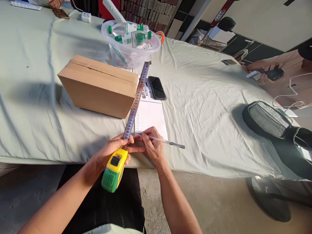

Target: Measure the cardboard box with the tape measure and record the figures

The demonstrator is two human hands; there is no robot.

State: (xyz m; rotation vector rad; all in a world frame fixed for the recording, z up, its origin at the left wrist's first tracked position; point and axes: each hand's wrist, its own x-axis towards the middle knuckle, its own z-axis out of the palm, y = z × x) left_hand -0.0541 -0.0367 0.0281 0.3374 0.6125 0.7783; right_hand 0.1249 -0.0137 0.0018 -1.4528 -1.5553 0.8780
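Note:
My left hand (pixel 110 148) grips a yellow and green tape measure (pixel 114 170) near the table's front edge. Its blade is pulled out and slants up past the right end of a closed cardboard box (pixel 102 87). Between the fingers of my right hand (pixel 154 146) is a pen (pixel 170 143), its tip close to the white notebook page (pixel 152 113). The page lies partly under the tape blade. A black phone (pixel 157 87) rests on the notebook's upper, printed part.
A clear plastic tub (pixel 131 52) with bottles stands behind the box. At the right, a dark fan (pixel 268 123) overhangs the table (pixel 200 130). A person (pixel 290 74) there holds a dark object. Another person's hand (pixel 55 4) is at the far left, near a phone (pixel 60 13).

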